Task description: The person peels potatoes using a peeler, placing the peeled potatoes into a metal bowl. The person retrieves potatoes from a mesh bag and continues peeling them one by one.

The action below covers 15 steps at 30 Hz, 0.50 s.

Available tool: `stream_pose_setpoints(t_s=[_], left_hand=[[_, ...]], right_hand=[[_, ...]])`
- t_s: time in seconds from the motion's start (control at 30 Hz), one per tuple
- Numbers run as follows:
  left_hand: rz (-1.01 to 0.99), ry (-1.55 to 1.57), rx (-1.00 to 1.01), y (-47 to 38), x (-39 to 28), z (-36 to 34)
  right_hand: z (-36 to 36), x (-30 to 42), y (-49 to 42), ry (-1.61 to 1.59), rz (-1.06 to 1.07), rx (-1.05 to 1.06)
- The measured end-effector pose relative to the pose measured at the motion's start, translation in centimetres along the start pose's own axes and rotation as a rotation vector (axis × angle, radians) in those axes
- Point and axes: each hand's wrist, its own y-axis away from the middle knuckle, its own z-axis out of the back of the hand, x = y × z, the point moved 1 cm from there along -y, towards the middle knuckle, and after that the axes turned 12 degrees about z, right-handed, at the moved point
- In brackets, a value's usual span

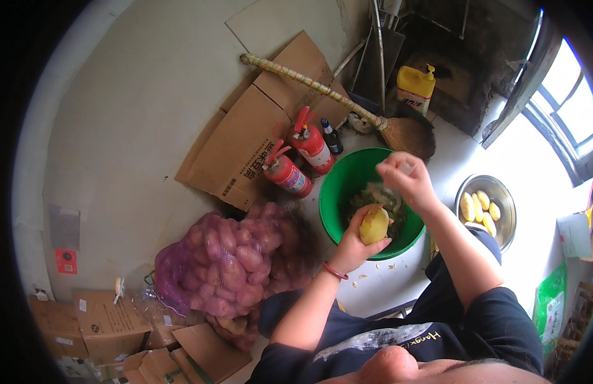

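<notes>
My left hand [368, 235] holds a mostly peeled potato [374, 225] over a green plastic bucket [326, 201]. A darker patch shows on the potato's upper left side. Above and to the right of the potato is my right hand [407, 180], its fingers curled round a small, pale, blurred thing, perhaps a peeler. Inside the bucket lie scraps and peelings [397, 211]. Several peeled potatoes [478, 206] sit in a steel basin [506, 225] to the right. Purple mesh sacks of unpeeled potatoes [229, 259] stand at the left.
Two red fire extinguishers [287, 176], a dark bottle [331, 137] and a straw broom [409, 138] are beyond the bucket. Flattened cardboard [238, 149] leans on the wall. Cardboard boxes [109, 326] stand lower left; a yellow pump container [415, 89] is at the back.
</notes>
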Motion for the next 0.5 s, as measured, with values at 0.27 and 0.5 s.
stream_pose_setpoints(t_s=[0.27,0.5], left_hand=[[0.095,-0.073,-0.006,-0.6,1.4,0.0],[0.017,-0.387,-0.139,-0.9,1.9,0.2]], right_hand=[[1.0,0.3,-0.9,0.86,0.603,0.097],[-1.6,0.4,1.8,0.195,0.005,0.357]])
